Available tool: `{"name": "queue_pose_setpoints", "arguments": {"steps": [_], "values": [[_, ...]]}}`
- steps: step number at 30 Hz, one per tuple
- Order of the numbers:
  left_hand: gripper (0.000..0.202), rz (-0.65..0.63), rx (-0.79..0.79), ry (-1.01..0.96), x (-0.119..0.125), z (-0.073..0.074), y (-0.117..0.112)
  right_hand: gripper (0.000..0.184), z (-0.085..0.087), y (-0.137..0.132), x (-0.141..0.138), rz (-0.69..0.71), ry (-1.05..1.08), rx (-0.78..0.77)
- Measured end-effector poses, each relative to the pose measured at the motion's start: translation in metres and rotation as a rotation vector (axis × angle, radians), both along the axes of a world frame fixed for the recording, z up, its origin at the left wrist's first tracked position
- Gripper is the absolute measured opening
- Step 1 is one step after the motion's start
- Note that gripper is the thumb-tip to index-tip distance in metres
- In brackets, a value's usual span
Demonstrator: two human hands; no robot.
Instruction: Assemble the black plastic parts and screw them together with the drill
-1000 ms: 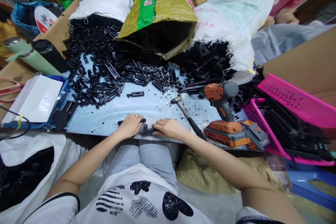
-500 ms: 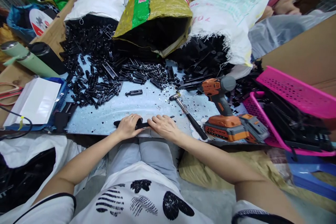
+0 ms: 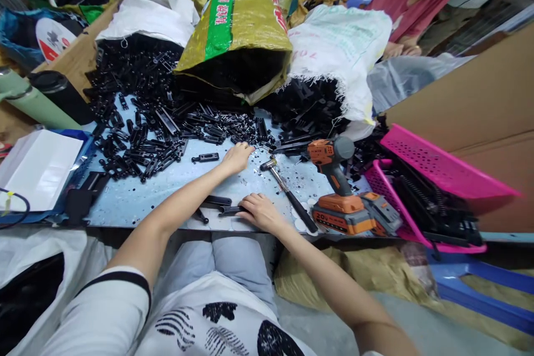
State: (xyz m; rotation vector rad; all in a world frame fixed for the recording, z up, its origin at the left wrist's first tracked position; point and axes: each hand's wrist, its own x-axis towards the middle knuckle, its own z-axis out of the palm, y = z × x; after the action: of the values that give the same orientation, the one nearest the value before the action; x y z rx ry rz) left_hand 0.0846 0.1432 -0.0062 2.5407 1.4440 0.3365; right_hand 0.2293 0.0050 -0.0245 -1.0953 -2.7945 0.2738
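Observation:
My left hand (image 3: 237, 158) is stretched forward over the blue tabletop, at the near edge of a heap of small metal pins (image 3: 240, 127). Its fingers are drawn together, and whatever they pinch is too small to make out. Near the front edge, my right hand (image 3: 261, 211) grips the end of a black slotted part (image 3: 231, 211) between thumb and fingers. Left of it, another long black part (image 3: 217, 200) lies flat, with a black rod with a rounded end (image 3: 203, 217) beside it. A single black clip piece (image 3: 205, 157) rests farther back.
A hammer (image 3: 294, 200) and an orange cordless drill (image 3: 336, 189) stand right of my hands. Beyond is a pink basket (image 3: 417, 222) of black parts. Black pieces (image 3: 146, 144) spread across the back, below open sacks (image 3: 250, 28). Another person's hands (image 3: 403, 49) show at upper right.
My left hand has let go of the black part and moved forward to the pins. My right hand stays near the front edge with a part. The view has shifted slightly.

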Motion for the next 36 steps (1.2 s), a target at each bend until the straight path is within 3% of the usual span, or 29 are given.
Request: {"name": "queue_pose_setpoints", "arguments": {"steps": [2, 4, 7, 9, 13, 16, 19, 23, 25, 27, 30, 32, 36], "values": [[0.031, 0.057, 0.013, 0.06, 0.03, -0.005, 0.029, 0.035, 0.003, 0.005, 0.004, -0.088, 0.031, 0.009], [0.028, 0.089, 0.021, 0.083, 0.05, -0.012, 0.043, 0.032, 0.008, 0.025, 0.011, -0.26, 0.074, 0.065], [0.03, 0.102, 0.061, 0.094, 0.062, -0.022, 0.044, 0.029, 0.016, 0.082, 0.024, -0.541, 0.14, 0.157], [0.032, 0.059, 0.091, 0.105, 0.063, -0.026, 0.04, 0.03, 0.022, 0.133, 0.027, -0.646, 0.165, 0.19], [0.027, -0.11, 0.11, 0.138, 0.062, -0.024, 0.035, 0.033, 0.029, 0.227, 0.007, -0.636, 0.072, 0.138], [0.025, -0.155, 0.115, 0.153, 0.051, -0.018, 0.025, 0.035, 0.024, 0.26, -0.014, -0.607, -0.108, 0.007], [0.024, -0.129, 0.117, 0.092, 0.01, -0.009, -0.002, 0.031, 0.013, 0.259, -0.022, -0.592, -0.16, -0.058], [0.02, 0.122, 0.081, -0.287, -0.085, 0.007, -0.061, 0.029, 0.001, 0.231, -0.01, -0.541, -0.168, -0.116], [0.021, 0.228, -0.052, -0.452, -0.128, 0.012, -0.091, 0.029, -0.002, 0.217, -0.002, -0.538, -0.164, -0.132], [0.026, 0.364, -0.286, -0.652, -0.155, 0.013, -0.115, 0.027, -0.005, 0.206, 0.001, -0.558, -0.165, -0.131], [0.037, 0.578, -0.545, -0.969, -0.165, 0.006, -0.136, 0.027, -0.008, 0.194, 0.0, -0.611, -0.158, -0.127], [0.041, 0.668, -0.563, -1.101, -0.161, -0.001, -0.141, 0.026, -0.008, 0.185, -0.002, -0.629, -0.143, -0.14], [0.038, 0.654, -0.536, -1.106, -0.155, -0.009, -0.142, 0.03, 0.0, 0.163, -0.007, -0.595, -0.03, -0.005]]}}
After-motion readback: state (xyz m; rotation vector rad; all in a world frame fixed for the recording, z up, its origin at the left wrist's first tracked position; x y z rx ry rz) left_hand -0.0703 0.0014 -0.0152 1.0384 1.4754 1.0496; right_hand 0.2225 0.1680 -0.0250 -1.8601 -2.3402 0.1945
